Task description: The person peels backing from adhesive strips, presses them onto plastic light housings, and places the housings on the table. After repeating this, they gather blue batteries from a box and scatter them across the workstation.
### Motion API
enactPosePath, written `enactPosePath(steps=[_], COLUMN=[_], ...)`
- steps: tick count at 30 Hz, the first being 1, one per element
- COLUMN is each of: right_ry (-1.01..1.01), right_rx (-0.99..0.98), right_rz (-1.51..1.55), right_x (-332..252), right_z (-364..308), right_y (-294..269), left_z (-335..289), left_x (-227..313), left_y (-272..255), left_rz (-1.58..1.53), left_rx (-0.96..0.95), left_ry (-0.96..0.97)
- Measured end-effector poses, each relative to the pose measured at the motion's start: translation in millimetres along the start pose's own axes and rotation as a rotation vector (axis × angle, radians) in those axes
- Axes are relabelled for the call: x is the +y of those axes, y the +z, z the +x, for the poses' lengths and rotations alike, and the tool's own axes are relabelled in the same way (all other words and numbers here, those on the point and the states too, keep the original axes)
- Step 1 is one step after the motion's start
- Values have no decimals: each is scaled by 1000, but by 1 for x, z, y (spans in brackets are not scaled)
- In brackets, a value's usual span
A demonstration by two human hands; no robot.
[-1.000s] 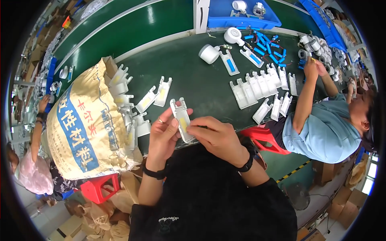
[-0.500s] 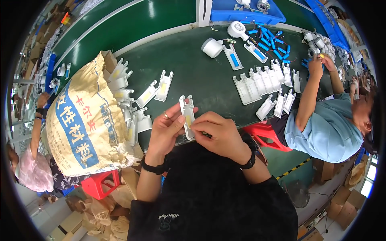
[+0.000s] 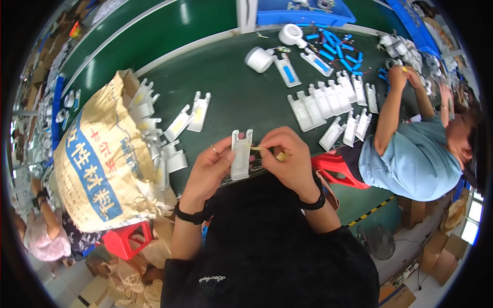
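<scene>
My left hand (image 3: 206, 169) is closed on a white plastic housing (image 3: 240, 160), a shallow elongated tray with two prongs at its top, held upright in front of my body. Close to the housing's right side is my right hand (image 3: 291, 163), its thumb and forefinger pinching a small yellowish strip (image 3: 256, 148). Another yellowish piece (image 3: 281, 156) shows against the curled fingers of that hand. Whether the strip touches the housing I cannot tell. Two similar housings, one (image 3: 199, 112) beside another (image 3: 177, 123), lie beyond my left hand with yellow patches inside.
A large paper sack (image 3: 90, 154) stands at the left, with white housings piled against it. Rows of housings (image 3: 321, 105) lie to the right. Farther back are blue cylindrical cells (image 3: 334, 43), a white round-headed part (image 3: 291, 34) and a blue bin (image 3: 305, 18). A co-worker (image 3: 411, 159) sits at right.
My right hand has drawn rightward off the housing, and the yellowish strip now shows in its fingers. The yellow patch seen inside the housing earlier no longer shows there. The whole view has shifted slightly.
</scene>
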State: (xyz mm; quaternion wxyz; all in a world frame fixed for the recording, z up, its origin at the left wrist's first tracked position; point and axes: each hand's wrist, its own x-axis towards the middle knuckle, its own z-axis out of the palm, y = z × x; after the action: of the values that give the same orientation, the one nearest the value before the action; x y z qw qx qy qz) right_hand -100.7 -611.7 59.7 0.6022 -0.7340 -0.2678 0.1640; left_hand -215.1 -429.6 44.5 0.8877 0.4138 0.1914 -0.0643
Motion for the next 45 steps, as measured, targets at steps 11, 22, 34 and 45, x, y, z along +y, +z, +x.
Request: enactPosePath(steps=[11,22,34,45], right_ry=[98,336,64,184], right_rx=[280,35,100,-64], right_rz=[841,1114,-429,-96], right_x=[34,38,18,59], right_z=[-86,-62,101,178], right_y=[-91,-64,-82,-51], left_z=[98,146,184,128], left_x=[-57,50,98,120], left_y=[79,41,-23,-66], left_rz=[976,1475,1543,1715], left_rx=[10,525,238,322], left_ry=[221,741,761,722])
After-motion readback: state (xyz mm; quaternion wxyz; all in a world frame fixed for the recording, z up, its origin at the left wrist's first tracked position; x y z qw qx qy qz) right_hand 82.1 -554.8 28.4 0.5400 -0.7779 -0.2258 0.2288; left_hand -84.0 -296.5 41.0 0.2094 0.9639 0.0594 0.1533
